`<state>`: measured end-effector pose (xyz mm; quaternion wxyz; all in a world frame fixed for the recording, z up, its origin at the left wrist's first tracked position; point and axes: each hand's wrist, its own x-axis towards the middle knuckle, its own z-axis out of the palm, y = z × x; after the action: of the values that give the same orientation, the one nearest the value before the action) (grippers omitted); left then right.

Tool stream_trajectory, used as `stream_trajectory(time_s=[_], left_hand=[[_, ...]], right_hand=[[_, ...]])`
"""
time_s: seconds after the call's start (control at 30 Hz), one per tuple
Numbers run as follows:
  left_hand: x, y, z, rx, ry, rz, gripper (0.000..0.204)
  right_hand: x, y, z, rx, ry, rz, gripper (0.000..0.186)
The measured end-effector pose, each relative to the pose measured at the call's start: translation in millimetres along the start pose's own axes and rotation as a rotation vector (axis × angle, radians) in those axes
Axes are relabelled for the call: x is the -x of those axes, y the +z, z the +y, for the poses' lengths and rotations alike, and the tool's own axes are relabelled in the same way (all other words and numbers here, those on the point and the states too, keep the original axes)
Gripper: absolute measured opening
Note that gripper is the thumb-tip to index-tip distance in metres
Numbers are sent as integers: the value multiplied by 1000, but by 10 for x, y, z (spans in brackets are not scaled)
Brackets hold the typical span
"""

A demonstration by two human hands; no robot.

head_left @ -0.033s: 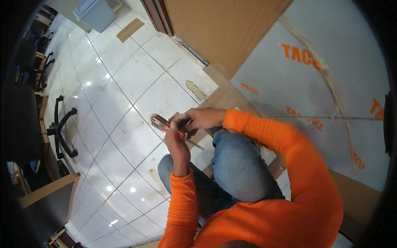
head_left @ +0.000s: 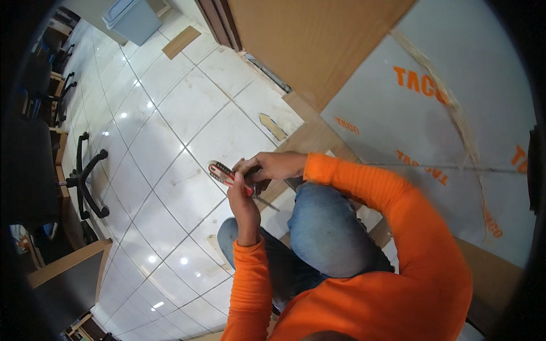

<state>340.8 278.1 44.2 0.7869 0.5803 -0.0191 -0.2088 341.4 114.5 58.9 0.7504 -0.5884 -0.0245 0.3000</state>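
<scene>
My left hand [head_left: 243, 210] is closed on a red screwdriver [head_left: 223, 174] with a dark row of what look like bits in its handle. Its thin metal shaft points down to the right, above the floor. My right hand [head_left: 267, 168] is also closed at the screwdriver, fingers curled round its near part, beside my left thumb; exactly what those fingers grip is partly hidden. Both hands are just above my bent knee in jeans [head_left: 333, 233].
Grey printed sheets [head_left: 364, 91] lean by a wooden door [head_left: 301, 45] on the right. A pale plastic bin [head_left: 133, 23] and loose plank [head_left: 181, 42] lie beyond, on white tiles [head_left: 159, 148]. Black office chairs [head_left: 85, 170] and a wooden panel [head_left: 68, 261] line the left.
The view has shifted slightly, and both hands sit very slightly lower in it, still on the screwdriver.
</scene>
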Motion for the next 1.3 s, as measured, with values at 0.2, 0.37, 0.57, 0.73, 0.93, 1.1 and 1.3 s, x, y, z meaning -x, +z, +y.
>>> stream_trajectory(time_s=[0.2, 0.37, 0.57, 0.73, 0.93, 1.1, 1.3], left_hand=[[-678, -888, 131, -423, -59, 40, 34], [-1528, -997, 1036, -544, -171, -63, 13], [-2393, -1000, 1375, -1509, -55, -375, 21], [-2647, -1188, 1086, -1606, -74, -516, 26], [-2926, -1515, 853, -1633, -209, -644, 25], [-3504, -1368, -205, -1492, -104, -896, 20], [-4080, -922, -1148, -1354, -23, -1154, 23]], right_hand=[[-830, -902, 334, -4, 28, 250, 27], [-880, -2089, 1196, 35, -28, 962, 23], [-879, -2387, 1824, -113, 186, 1263, 19], [-789, -2595, 2060, -348, 145, 1377, 22], [-814, -2629, 1906, 296, 249, 1516, 26], [-645, -2723, 1645, 653, 286, 1488, 20], [-881, -2849, 1533, 941, 161, 1473, 15]])
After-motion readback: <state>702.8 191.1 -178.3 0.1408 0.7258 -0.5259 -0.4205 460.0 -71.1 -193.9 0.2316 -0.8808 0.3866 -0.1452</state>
